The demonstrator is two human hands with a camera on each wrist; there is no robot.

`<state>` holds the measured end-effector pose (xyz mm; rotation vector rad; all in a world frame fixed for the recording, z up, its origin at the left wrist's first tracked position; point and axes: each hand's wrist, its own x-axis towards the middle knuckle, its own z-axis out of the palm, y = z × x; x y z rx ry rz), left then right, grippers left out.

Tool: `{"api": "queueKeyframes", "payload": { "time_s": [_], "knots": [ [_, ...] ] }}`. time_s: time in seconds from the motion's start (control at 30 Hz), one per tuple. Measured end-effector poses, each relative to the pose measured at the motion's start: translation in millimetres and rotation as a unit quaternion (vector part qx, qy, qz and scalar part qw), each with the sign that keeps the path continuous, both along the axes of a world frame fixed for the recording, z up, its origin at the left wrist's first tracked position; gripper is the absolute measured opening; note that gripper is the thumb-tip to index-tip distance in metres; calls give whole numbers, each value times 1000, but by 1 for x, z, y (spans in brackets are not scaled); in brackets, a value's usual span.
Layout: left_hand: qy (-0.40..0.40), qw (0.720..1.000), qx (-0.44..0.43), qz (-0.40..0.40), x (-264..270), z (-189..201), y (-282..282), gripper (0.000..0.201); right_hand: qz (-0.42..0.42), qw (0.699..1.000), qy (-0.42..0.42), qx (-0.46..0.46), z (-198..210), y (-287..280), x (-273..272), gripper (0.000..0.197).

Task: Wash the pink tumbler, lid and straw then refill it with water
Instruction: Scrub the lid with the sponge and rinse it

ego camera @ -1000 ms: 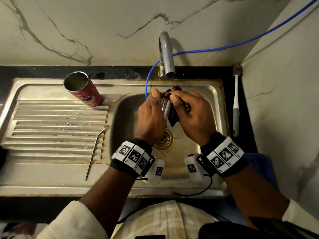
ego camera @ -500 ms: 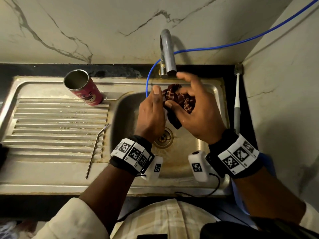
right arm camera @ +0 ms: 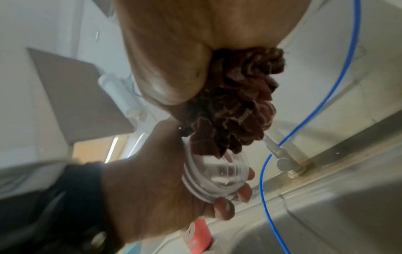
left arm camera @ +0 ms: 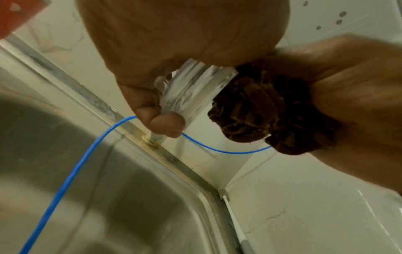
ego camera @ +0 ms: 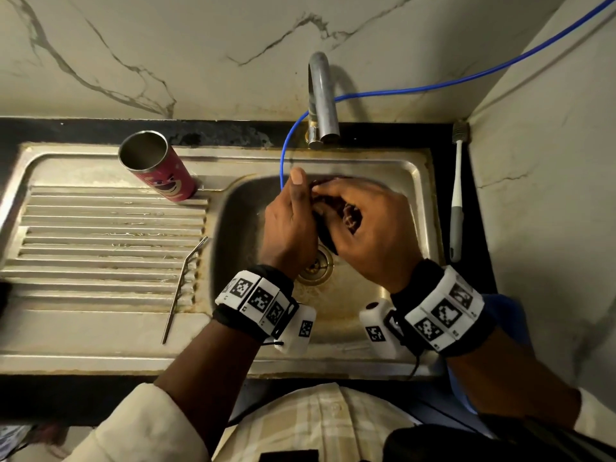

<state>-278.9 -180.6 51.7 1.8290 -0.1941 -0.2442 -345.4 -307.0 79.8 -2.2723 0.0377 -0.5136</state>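
Note:
Over the sink basin my left hand grips the clear ribbed lid, fingers curled round its rim. My right hand clutches a dark maroon scrub cloth pressed against the lid. The pink tumbler, with a cartoon bear face, stands open and upright at the back of the draining board. The bent metal straw lies on the draining board near the basin's left edge. In the head view the lid is hidden between the hands.
A steel tap arches over the basin from the back wall, with a thin blue hose running from it up to the right. A white and grey brush lies on the black counter right of the sink. The drain sits below the hands.
My right hand, spread open by the tap half a second ago, has closed again over the cloth and come down against the lid. The left hand has hardly moved.

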Motion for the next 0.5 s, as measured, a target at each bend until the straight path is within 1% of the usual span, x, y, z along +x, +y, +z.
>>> {"api": "queueKeyframes", "payload": {
  "time_s": [0.07, 0.17, 0.2, 0.23, 0.3, 0.37, 0.4, 0.43, 0.5],
  "knots": [
    [35, 999, -17, 10, 1, -5, 1, 82, 15, 999, -24, -30, 1, 6, -7, 21],
    [35, 999, -14, 6, 1, -3, 0, 99, 5, 999, -23, -26, -2, 3, -5, 21],
    [26, 1000, -8, 6, 1, -2, 0, 101, -7, 1000, -15, -22, -1, 2, -2, 22],
    [15, 1000, -8, 3, 1, -3, -1, 98, -16, 1000, -3, -20, -1, 2, 1, 22],
    [-10, 1000, -12, -5, 1, -5, -2, 83, -27, 999, 20, -17, 1, 3, 8, 24],
    [-56, 998, -2, -4, 1, -4, 0, 70, -50, 998, 45, -16, 0, 1, 16, 24],
    [-79, 997, -1, -8, 0, -3, 2, 66, -65, 996, 61, -12, -2, -2, 20, 24],
    [-101, 995, -2, -15, 0, -2, 3, 63, -75, 994, 84, 8, -5, -7, 23, 23],
    [-129, 991, -9, -35, 2, -2, 6, 51, -62, 983, 143, 99, -10, -15, 27, 23]
  ]
}}
